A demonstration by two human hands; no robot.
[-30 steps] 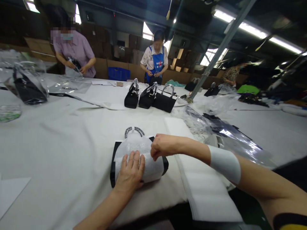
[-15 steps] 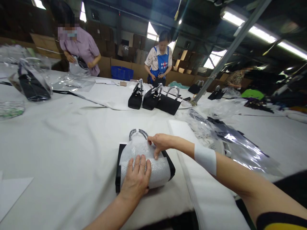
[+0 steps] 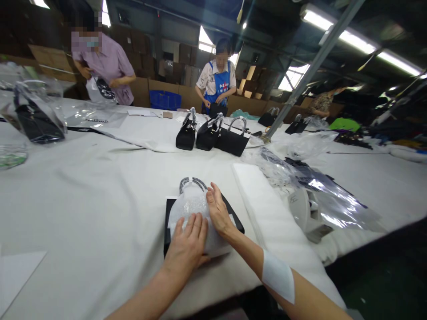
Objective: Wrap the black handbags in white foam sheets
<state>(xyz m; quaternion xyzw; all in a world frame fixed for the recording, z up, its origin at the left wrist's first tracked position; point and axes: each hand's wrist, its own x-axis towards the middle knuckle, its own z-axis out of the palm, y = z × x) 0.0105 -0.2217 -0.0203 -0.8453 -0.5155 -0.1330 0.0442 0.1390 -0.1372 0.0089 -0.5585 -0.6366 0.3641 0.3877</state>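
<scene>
A black handbag (image 3: 170,212) lies flat on the white table (image 3: 93,195) in front of me, its curved handle (image 3: 191,182) pointing away. A sheet of white foam wrap (image 3: 190,206) covers most of it. My left hand (image 3: 187,244) lies flat on the wrap's near part, fingers spread. My right hand (image 3: 218,211) rests on the wrap's right side, fingers stretched out and together, pressing it against the bag. A white band sits on my right forearm.
A stack of white foam sheets (image 3: 263,200) lies right of the bag. Clear plastic bags (image 3: 313,186) pile up further right. Three black handbags (image 3: 211,135) stand mid-table. A bagged handbag (image 3: 35,118) stands far left. Two people (image 3: 216,80) work at the far side.
My right hand went from a closed pinch on the wrap's top right to lying flat along its right side; my forearm swung in towards me. The left hand stayed put.
</scene>
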